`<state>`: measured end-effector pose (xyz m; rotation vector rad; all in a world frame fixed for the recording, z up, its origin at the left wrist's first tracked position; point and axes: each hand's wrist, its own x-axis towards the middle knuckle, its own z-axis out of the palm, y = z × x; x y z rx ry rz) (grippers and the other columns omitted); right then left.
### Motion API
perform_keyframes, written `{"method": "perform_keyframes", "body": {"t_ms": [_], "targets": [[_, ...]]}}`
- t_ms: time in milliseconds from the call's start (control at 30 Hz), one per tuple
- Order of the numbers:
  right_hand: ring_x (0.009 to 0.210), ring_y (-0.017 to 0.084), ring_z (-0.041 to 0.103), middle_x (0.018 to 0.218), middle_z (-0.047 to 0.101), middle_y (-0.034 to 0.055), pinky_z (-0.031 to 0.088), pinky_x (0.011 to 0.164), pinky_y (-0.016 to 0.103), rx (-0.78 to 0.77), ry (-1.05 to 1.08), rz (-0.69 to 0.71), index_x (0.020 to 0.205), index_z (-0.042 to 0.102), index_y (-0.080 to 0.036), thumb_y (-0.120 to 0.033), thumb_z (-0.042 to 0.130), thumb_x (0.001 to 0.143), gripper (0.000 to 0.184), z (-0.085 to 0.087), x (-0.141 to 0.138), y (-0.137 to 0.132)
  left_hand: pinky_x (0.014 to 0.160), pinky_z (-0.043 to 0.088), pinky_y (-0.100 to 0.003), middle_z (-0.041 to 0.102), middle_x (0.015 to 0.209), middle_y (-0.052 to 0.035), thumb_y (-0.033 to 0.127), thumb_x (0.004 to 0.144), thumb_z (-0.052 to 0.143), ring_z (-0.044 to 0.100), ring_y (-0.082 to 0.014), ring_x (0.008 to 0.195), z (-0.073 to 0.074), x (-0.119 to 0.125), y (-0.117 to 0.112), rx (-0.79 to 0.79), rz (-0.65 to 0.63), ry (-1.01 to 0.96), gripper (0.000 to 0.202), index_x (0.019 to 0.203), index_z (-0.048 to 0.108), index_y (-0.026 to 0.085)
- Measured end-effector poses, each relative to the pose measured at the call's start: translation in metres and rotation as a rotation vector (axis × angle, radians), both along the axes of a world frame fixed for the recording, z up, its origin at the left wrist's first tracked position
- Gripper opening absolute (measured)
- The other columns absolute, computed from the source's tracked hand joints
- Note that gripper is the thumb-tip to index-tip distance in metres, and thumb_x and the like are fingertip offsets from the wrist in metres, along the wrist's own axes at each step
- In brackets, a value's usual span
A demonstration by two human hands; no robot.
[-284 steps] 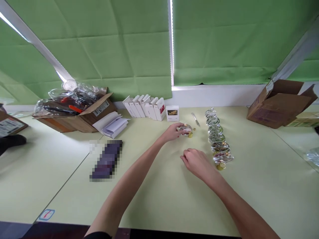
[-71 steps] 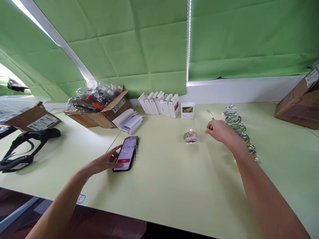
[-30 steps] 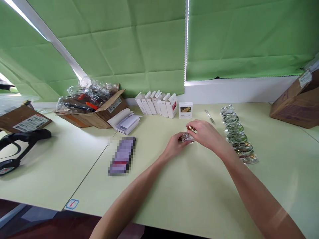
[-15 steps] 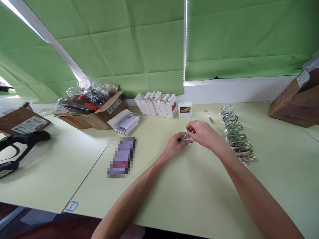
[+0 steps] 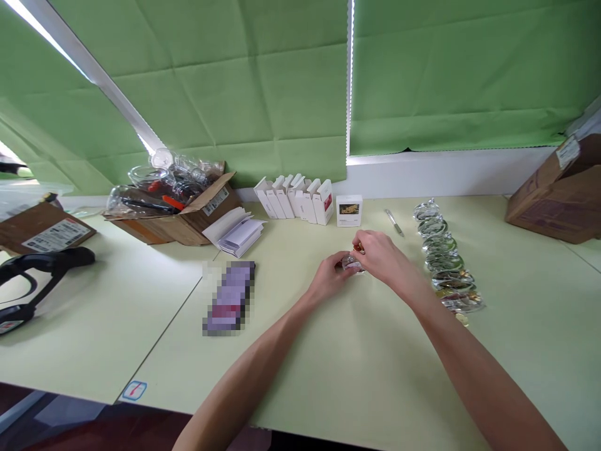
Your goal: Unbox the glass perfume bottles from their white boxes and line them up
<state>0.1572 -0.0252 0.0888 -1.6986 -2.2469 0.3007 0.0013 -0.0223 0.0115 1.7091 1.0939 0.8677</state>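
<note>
My left hand (image 5: 327, 277) rests on the table with its fingers closed on a small clear, shiny packet (image 5: 351, 263). Just above it, my right hand (image 5: 382, 254) pinches a small gold-orange piece (image 5: 359, 247) against the packet's far side. Fingers hide much of both items, so the piece's kind cannot be made out. Behind the hands stands a white box (image 5: 349, 211) with a picture of a golden object on its front. To the right runs a column of similar shiny packets (image 5: 441, 250), several with gold pieces showing. A small round gold disc (image 5: 462, 319) lies by my right forearm.
A row of narrow white boxes (image 5: 297, 202) stands near the wall. A slim silver pen-like tool (image 5: 393, 222) lies behind my right hand. Folded white papers (image 5: 239, 235) and a pixelated purple item (image 5: 230, 297) are left. Cardboard boxes (image 5: 188, 222) stand at both sides.
Both hands stay nearly in place, the right fingers shifting slightly over the packet. My right forearm has moved a little, and more of the gold disc beside it shows.
</note>
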Motion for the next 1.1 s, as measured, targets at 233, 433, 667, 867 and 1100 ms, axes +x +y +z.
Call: {"method": "perform_keyframes", "body": {"t_ms": [233, 433, 667, 867, 1100], "targets": [[0.084, 0.022, 0.067, 0.092, 0.069, 0.0105, 0.041, 0.061, 0.027, 0.012, -0.121, -0.112, 0.094, 0.061, -0.015, -0.017, 0.053, 0.094, 0.008, 0.004, -0.013, -0.005, 0.066, 0.036, -0.026, 0.057, 0.079, 0.0012, 0.042, 0.086, 0.061, 0.048, -0.0129, 0.072, 0.001, 0.000, -0.001, 0.021, -0.008, -0.016, 0.025, 0.088, 0.062, 0.017], [0.078, 0.023, 0.071, 0.086, 0.070, 0.0136, 0.042, 0.057, 0.026, 0.068, -0.239, -0.204, 0.096, 0.058, -0.012, -0.025, 0.054, 0.099, 0.013, 0.001, -0.025, -0.011, 0.064, 0.035, -0.025, 0.056, 0.077, 0.0019, 0.041, 0.085, 0.061, 0.047, -0.0126, 0.070, -0.002, -0.001, 0.001, 0.034, -0.009, -0.028, 0.024, 0.084, 0.059, 0.017], [0.077, 0.027, 0.073, 0.079, 0.072, 0.0105, 0.040, 0.055, 0.029, 0.036, -0.229, -0.247, 0.104, 0.055, -0.013, -0.045, 0.050, 0.100, 0.032, -0.001, -0.023, -0.012, 0.066, 0.039, -0.026, 0.060, 0.079, -0.0001, 0.044, 0.084, 0.063, 0.051, -0.0146, 0.072, -0.003, -0.001, 0.003, 0.041, -0.031, -0.039, 0.028, 0.088, 0.063, 0.016], [0.093, 0.029, 0.070, 0.099, 0.074, 0.0139, 0.045, 0.069, 0.033, 0.008, -0.081, -0.235, 0.106, 0.064, -0.016, -0.060, 0.038, 0.100, 0.051, 0.007, 0.001, -0.009, 0.066, 0.041, -0.027, 0.062, 0.081, -0.0013, 0.044, 0.083, 0.066, 0.054, -0.0154, 0.073, -0.004, -0.002, 0.004, 0.028, -0.006, 0.023, 0.029, 0.091, 0.064, 0.016], [0.110, 0.031, 0.065, 0.125, 0.068, 0.0176, 0.047, 0.080, 0.035, -0.132, 0.019, -0.057, 0.125, 0.062, -0.013, -0.064, 0.042, 0.095, 0.062, 0.006, 0.023, -0.006, 0.084, 0.052, -0.031, 0.066, 0.123, -0.0108, 0.045, 0.085, 0.068, 0.064, -0.0203, 0.101, -0.003, -0.008, 0.004, -0.021, -0.015, -0.126, 0.049, 0.125, 0.057, 0.020]]}}
